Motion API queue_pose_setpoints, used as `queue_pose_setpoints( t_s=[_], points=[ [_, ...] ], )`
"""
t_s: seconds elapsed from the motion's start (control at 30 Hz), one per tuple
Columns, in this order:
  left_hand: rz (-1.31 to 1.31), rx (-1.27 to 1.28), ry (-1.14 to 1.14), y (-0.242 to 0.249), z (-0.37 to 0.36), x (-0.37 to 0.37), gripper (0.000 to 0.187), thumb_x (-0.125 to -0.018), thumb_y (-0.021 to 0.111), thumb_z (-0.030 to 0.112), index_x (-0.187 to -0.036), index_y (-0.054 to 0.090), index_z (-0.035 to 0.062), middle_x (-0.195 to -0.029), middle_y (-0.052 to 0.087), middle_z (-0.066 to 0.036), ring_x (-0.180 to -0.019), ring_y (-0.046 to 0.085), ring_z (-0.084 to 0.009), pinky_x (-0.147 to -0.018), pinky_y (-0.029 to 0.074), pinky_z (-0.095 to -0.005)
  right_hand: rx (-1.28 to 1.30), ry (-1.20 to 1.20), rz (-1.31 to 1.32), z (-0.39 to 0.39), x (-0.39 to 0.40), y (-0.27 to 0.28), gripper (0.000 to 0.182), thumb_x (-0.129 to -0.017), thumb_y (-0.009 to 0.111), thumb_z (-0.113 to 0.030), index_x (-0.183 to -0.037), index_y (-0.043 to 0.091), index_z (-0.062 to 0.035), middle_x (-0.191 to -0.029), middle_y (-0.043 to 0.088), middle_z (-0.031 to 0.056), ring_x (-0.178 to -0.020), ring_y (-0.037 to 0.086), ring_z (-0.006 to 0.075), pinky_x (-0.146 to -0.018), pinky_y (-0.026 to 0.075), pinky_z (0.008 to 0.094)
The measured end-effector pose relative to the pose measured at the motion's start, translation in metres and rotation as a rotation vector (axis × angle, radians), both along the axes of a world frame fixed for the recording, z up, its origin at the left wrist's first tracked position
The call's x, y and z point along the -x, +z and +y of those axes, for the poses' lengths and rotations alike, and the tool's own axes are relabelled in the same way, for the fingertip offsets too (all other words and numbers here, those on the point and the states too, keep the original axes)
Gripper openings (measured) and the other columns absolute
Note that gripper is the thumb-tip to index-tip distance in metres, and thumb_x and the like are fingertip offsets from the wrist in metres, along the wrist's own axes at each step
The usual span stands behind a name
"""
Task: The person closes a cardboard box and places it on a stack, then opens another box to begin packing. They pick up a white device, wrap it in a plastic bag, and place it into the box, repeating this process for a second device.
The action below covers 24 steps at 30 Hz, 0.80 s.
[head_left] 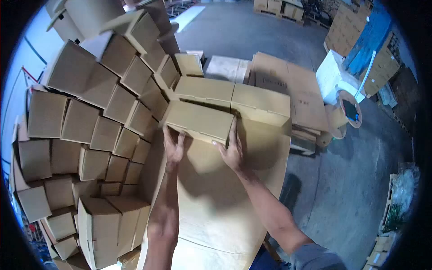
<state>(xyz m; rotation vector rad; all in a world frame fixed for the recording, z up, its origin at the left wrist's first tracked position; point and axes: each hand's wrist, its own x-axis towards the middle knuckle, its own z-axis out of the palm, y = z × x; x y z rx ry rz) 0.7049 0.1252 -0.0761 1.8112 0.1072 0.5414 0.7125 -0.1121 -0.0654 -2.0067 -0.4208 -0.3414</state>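
A closed brown cardboard box [200,120] is held between my two hands over a flat cardboard surface [216,193]. My left hand [173,146] grips its left end, fingers along the side. At the right end, my right hand [231,146] has its fingers against the side and its thumb at the near edge. Just beyond the held box, two similar boxes, one on the left [204,90] and one on the right [262,102], lie end to end along the far edge of the surface.
Stacked cardboard boxes [85,119] form a tall wall on the left. Flattened cardboard [301,90] lies on a pallet beyond the surface. A cable spool [350,109] and a white block [330,76] stand at the right. Grey floor [344,193] shows on the right.
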Motion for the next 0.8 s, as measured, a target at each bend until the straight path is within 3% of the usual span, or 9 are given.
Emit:
queue_pose_setpoints(
  t_s=[0.03,0.1,0.13,0.17,0.27,0.43,0.6,0.7,0.8],
  points=[
    [-0.018,-0.036,0.003,0.0,-0.005,-0.002,0.077,-0.102,0.066,0.024,-0.16,0.023,-0.0002,-0.157,0.041,-0.022,-0.144,0.042,-0.0306,-0.12,0.033,-0.0439,0.067,-0.058,-0.081,-0.002,0.003,0.017,0.105,-0.089,0.079,-0.018,-0.164,0.007,-0.0027,-0.167,0.015,0.0301,-0.149,0.033,0.0467,-0.12,0.039,0.0476],
    [0.004,-0.276,0.109,0.001,-0.01,-0.001,0.075,-0.102,0.067,0.024,-0.159,0.024,-0.001,-0.157,0.04,-0.024,-0.143,0.043,-0.0313,-0.119,0.034,-0.0436,-0.005,-0.114,-0.102,-0.002,-0.012,0.003,0.09,-0.089,0.08,-0.022,-0.158,0.028,0.0053,-0.157,0.036,0.0338,-0.143,0.043,0.048,-0.118,0.041,0.0462],
    [-0.011,-0.197,0.047,-0.003,-0.009,-0.004,0.075,-0.102,0.066,0.024,-0.159,0.024,-0.0015,-0.157,0.04,-0.025,-0.144,0.042,-0.032,-0.119,0.034,-0.0439,0.028,-0.147,0.003,0.0,-0.017,-0.004,0.082,-0.089,0.081,-0.022,-0.153,0.038,0.0054,-0.153,0.043,0.033,-0.138,0.048,0.0483,-0.115,0.045,0.0467],
    [-0.028,-0.121,-0.015,-0.005,-0.006,-0.006,0.074,-0.102,0.065,0.023,-0.159,0.023,-0.002,-0.157,0.04,-0.026,-0.144,0.042,-0.0326,-0.12,0.033,-0.0442,0.022,-0.149,-0.022,0.001,-0.019,-0.008,0.081,-0.089,0.08,-0.023,-0.153,0.039,0.0054,-0.152,0.045,0.0325,-0.137,0.049,0.0479,-0.114,0.045,0.0472],
    [-0.006,-0.258,0.058,-0.009,-0.002,-0.008,0.076,-0.104,0.063,0.025,-0.16,0.019,-0.0024,-0.157,0.039,-0.028,-0.146,0.04,-0.0346,-0.121,0.032,-0.0447,-0.02,-0.154,-0.088,0.004,-0.025,-0.008,0.079,-0.089,0.081,-0.023,-0.152,0.041,0.0037,-0.149,0.05,0.0305,-0.135,0.052,0.0467,-0.111,0.048,0.049],
    [-0.01,-0.234,0.013,-0.004,0.003,-0.021,0.081,-0.103,0.062,0.028,-0.161,0.015,-0.0039,-0.156,0.04,-0.032,-0.146,0.039,-0.0418,-0.12,0.032,-0.0457,0.034,-0.149,-0.084,0.001,-0.028,-0.011,0.085,-0.086,0.084,-0.023,-0.154,0.039,0.0038,-0.152,0.045,0.0318,-0.138,0.051,0.0433,-0.112,0.05,0.0459],
    [-0.077,-0.205,-0.037,-0.014,0.009,-0.03,0.081,-0.104,0.061,0.027,-0.161,0.014,-0.0037,-0.155,0.04,-0.031,-0.145,0.041,-0.0402,-0.12,0.032,-0.0447,-0.249,-0.063,0.069,0.004,-0.027,-0.012,0.086,-0.084,0.086,-0.023,-0.155,0.041,-0.0006,-0.153,0.047,0.0274,-0.138,0.052,0.0405,-0.11,0.052,0.0453],
    [0.015,-0.257,-0.032,0.01,-0.002,-0.019,0.079,-0.107,0.056,0.032,-0.163,0.01,0.0003,-0.162,0.031,-0.03,-0.152,0.031,-0.0395,-0.123,0.027,-0.0457,-0.111,-0.101,-0.065,0.002,-0.036,-0.026,0.088,-0.083,0.086,-0.017,-0.156,0.04,-0.0021,-0.154,0.047,0.024,-0.135,0.055,0.0377,-0.11,0.053,0.0432],
    [-0.001,-0.222,-0.025,0.006,-0.002,-0.018,0.081,-0.106,0.056,0.034,-0.163,0.009,0.001,-0.161,0.032,-0.031,-0.151,0.032,-0.0405,-0.123,0.027,-0.0476,-0.158,-0.075,-0.001,0.001,-0.033,-0.023,0.089,-0.082,0.086,-0.013,-0.157,0.039,-0.0045,-0.154,0.049,0.0221,-0.134,0.057,0.0333,-0.11,0.053,0.0408]
  ],
)
